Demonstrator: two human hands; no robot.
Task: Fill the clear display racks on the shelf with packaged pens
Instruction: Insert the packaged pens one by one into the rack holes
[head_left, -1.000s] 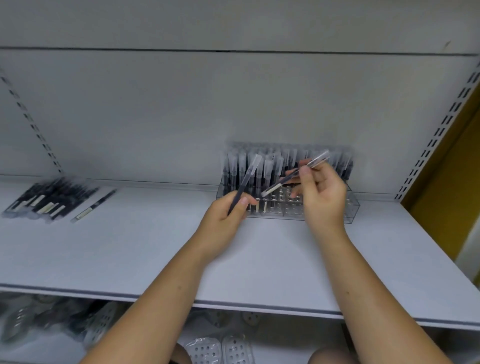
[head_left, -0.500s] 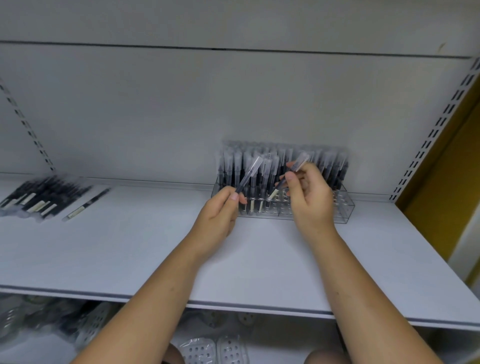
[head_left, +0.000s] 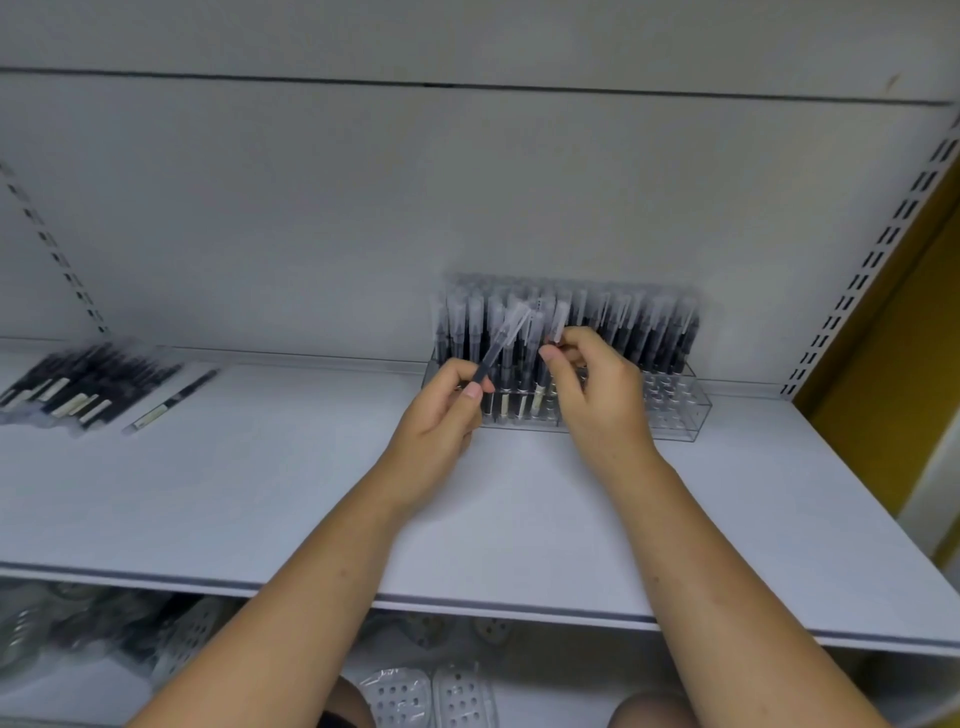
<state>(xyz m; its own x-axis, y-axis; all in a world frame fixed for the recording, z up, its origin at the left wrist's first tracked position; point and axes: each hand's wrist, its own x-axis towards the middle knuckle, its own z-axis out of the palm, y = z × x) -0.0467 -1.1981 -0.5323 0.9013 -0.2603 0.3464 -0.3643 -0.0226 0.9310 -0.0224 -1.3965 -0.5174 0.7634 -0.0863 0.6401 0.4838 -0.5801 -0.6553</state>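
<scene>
A clear display rack (head_left: 680, 410) stands at the back of the white shelf (head_left: 260, 493), its rear rows packed with upright packaged pens (head_left: 644, 332). My left hand (head_left: 441, 410) pinches one packaged pen (head_left: 501, 343) that slants up to the right in front of the rack. My right hand (head_left: 597, 389) pinches a second packaged pen (head_left: 558, 322), held nearly upright over the rack's front left rows; its lower end is hidden behind my fingers. The front right holes of the rack show no pens.
A loose pile of packaged pens (head_left: 78, 384) lies at the far left of the shelf, with one single pen (head_left: 171, 400) beside it. Slotted uprights run up both sides. Perforated white trays (head_left: 431, 696) sit on the level below.
My right hand has swung its pen from a slant to nearly upright and lowered it toward the rack. My left hand moved slightly closer to the rack with its pen.
</scene>
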